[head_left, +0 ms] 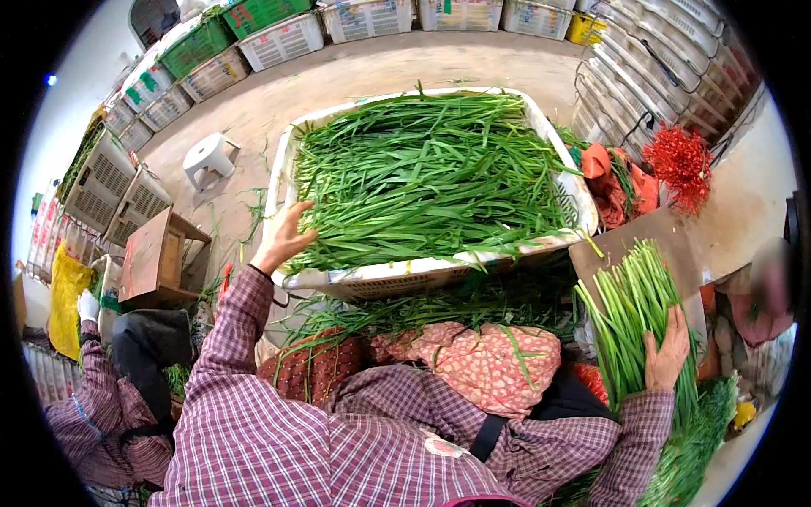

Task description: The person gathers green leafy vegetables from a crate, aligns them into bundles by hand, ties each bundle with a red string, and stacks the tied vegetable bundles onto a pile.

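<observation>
now r hand point(668, 349) on cut greens point(635, 313)

Heaped leaves point(431, 169) hide the floor of a white basket point(405, 272), while the left hand point(287, 238) blocks part of its near left rim from view. At right, the right hand point(667, 348) covers some stalks of a bunch point(625, 304); how firmly its fingers hold them cannot be told. A person point(114, 406) at far left is cropped by the dark border, and another point(756, 313) at far right is partly blurred. Lettering on the rear crates point(283, 44) is too small to read. The lower edge cuts off the wearer's checked jacket point(279, 439).
</observation>
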The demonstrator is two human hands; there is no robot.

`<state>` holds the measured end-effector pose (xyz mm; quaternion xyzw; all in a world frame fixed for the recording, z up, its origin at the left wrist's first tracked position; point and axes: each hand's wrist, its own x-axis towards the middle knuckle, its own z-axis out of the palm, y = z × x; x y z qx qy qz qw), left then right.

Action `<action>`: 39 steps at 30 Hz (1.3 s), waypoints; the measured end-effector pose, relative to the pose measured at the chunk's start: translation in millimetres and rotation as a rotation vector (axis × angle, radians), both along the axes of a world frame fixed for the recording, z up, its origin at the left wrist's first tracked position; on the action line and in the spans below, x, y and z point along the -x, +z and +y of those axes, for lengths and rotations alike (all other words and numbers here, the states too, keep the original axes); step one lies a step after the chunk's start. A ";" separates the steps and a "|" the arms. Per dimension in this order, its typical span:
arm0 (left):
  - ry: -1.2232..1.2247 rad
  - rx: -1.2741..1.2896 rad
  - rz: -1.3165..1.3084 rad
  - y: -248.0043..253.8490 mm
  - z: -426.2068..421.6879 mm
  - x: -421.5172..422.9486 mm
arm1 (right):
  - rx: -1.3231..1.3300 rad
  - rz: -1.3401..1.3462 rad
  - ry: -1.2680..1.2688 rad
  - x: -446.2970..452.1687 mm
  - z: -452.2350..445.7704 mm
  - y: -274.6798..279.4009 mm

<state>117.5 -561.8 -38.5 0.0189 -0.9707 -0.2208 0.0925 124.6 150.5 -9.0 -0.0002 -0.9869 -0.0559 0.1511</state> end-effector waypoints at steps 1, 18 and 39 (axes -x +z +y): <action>0.011 -0.063 -0.057 -4.2 -14.5 -5.6 | -0.047 0.038 0.006 1.5 -2.4 -10.5; -0.063 -0.075 -0.518 -8.9 -30.2 7.0 | -0.054 0.142 0.029 -0.3 -14.1 2.0; -0.236 0.263 -0.242 45.7 -6.7 7.7 | 0.340 -0.012 1.026 50.7 -392.9 61.4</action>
